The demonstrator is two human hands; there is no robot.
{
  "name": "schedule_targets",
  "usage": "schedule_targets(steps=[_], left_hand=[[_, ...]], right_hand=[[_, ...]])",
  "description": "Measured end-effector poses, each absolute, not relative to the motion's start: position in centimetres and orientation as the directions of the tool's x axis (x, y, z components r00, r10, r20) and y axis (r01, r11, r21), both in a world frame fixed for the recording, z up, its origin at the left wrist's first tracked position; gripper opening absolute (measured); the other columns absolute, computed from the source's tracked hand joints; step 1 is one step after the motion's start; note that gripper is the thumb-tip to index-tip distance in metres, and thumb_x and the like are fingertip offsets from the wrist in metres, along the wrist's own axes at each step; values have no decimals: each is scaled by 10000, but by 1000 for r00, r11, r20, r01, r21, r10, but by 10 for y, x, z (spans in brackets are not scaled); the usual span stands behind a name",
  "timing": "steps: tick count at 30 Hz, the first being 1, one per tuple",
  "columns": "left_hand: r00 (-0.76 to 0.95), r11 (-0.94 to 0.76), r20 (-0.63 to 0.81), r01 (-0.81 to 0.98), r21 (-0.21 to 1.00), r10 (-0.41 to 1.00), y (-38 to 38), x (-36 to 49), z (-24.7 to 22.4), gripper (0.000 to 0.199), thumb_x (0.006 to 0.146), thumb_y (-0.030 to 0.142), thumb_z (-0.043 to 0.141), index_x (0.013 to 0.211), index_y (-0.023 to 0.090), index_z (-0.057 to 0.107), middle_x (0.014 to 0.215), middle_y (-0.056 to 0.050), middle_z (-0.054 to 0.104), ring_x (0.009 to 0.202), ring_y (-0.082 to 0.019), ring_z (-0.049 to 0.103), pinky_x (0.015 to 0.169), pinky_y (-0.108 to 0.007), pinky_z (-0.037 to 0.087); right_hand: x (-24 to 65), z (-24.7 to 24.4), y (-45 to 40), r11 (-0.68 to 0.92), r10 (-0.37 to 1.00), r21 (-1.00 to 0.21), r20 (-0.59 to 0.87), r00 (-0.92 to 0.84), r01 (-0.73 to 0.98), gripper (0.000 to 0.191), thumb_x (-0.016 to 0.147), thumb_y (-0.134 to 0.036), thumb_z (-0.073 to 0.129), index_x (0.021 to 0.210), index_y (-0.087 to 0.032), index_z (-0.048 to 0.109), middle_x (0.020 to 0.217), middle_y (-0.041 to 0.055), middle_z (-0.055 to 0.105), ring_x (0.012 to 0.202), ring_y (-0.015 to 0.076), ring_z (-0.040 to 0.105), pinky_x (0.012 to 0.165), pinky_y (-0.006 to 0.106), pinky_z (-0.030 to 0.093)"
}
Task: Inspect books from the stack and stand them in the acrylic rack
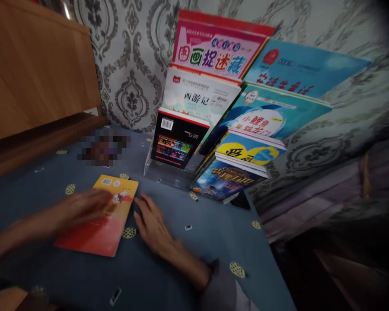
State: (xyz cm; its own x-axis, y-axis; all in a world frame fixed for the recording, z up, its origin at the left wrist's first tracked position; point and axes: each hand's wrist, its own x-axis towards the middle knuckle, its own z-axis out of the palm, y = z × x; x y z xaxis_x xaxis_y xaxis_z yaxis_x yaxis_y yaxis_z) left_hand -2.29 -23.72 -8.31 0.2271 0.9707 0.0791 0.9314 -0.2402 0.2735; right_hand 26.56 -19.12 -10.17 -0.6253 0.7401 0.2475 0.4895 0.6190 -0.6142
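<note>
A yellow and red book [106, 235] lies flat on the blue patterned tablecloth [168, 268]. Over its upper middle is my left hand [90, 205], smeared by motion, so its fingers and any touch on the book are unclear. Just right of the book, my right hand [152, 224] rests on the cloth with its fingers apart and nothing in it. Beyond my hands, a clear stand [171, 176] holds upright books in tiers, among them a black book [178, 140], a white book [201, 95], a pink book [220, 47] and a dark blue book [223, 179].
A wooden cabinet or board [39, 65] borders the left side. A blurred-out item [105, 148] lies at the back left. Patterned wallpaper [129, 77] rises behind the stand. The table's right edge slopes down beside a curtain [307, 203].
</note>
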Motion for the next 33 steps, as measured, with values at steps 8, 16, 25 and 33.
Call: schedule_targets(steps=[8, 16, 25, 33], left_hand=[[64, -132, 213, 936, 327, 975, -209, -31, -153, 667, 1000, 554, 360, 1610, 286, 327, 1690, -60, 309, 1538, -325, 314, 1202, -509, 377], [202, -319, 423, 920, 227, 883, -212, 38, -175, 650, 1035, 491, 368, 1631, 253, 267, 1664, -85, 358, 1527, -313, 329, 1171, -471, 436], [306, -429, 469, 885, 180, 829, -216, 112, -175, 691, 1033, 464, 415, 1645, 224, 201, 1656, -135, 355, 1533, -328, 313, 1162, -524, 436], [445, -498, 443, 867, 3, 778, -185, 105, -162, 629, 1023, 576, 365, 1455, 159, 553, 1499, -155, 578, 1416, -323, 515, 1172, -524, 423]], right_hand=[[295, -100, -212, 567, 755, -631, 139, -641, 529, 446, 1027, -253, 495, 1460, -149, 516, 1608, 195, 402, 1480, 290, 428, 1198, 487, 414], [312, -109, -213, 481, 841, -665, 166, -515, 571, 497, 1014, -241, 525, 1503, -167, 475, 1642, 194, 353, 1509, 339, 373, 1197, 557, 396], [354, -135, -208, 440, 895, -647, 256, -366, 622, 506, 1013, -251, 545, 1507, -165, 486, 1648, 197, 341, 1509, 332, 374, 1215, 522, 378], [356, -107, -208, 371, 919, -657, 156, -363, 657, 527, 992, -238, 566, 1491, -86, 492, 1620, 245, 371, 1478, 368, 416, 1199, 532, 393]])
